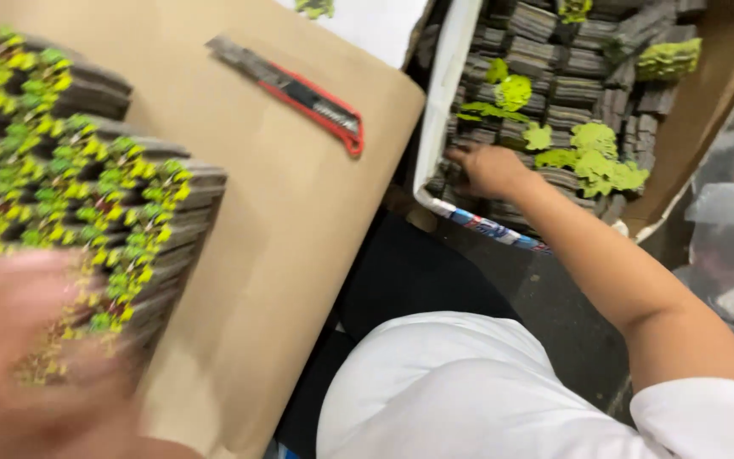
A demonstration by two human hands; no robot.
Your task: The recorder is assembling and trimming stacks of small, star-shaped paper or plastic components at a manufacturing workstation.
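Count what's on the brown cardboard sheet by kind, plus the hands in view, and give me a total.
Utility knife, red and grey: 1
Fanned pile of grey cards with green-yellow foliage: 1
Hands: 2, left hand blurred near the pile, right hand in the box
Total: 4

The person wears a white short-sleeved top, plain, with no print or markings showing. The right sleeve (707, 421) ends above the elbow in a soft rounded hem, and the forearm below it is bare, with no watch, band or glove. The right hand (490, 170) is bare too, with no rings visible. The left hand (31, 340) fills the near corner as a heavy blur, also ungloved; its details cannot be told. Dark trousers (409, 272) show below the top.
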